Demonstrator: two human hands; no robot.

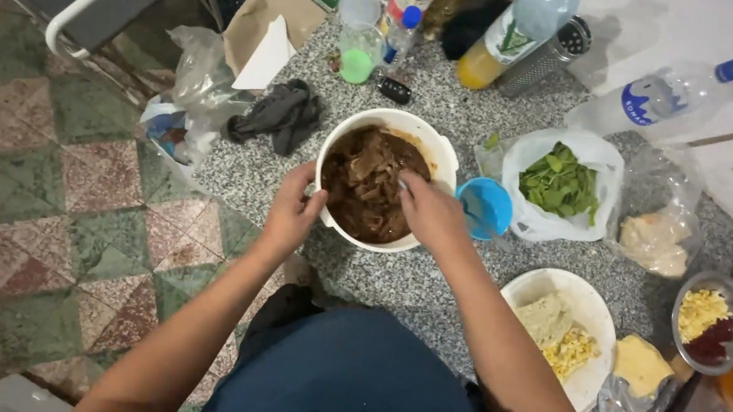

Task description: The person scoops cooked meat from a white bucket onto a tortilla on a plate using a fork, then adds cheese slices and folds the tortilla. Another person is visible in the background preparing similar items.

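A dark cloth [280, 113] lies near the worktop's [418, 281] left edge. Just right of it, the left hand [290, 211] grips the near left rim of a white bowl [384, 190] of brown meat, which stands by the left edge. The right hand [430, 211] reaches into the bowl with fingers curled; what they hold I cannot tell. A blue cup [484, 207] sits just beside the bowl, then a bag of green leaves [560, 184]. A white plate [562, 334] lies at the near edge.

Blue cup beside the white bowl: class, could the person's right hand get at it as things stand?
Probably yes. The right hand sits at the white bowl, and the blue cup stands just beside it on the counter, with nothing between them.
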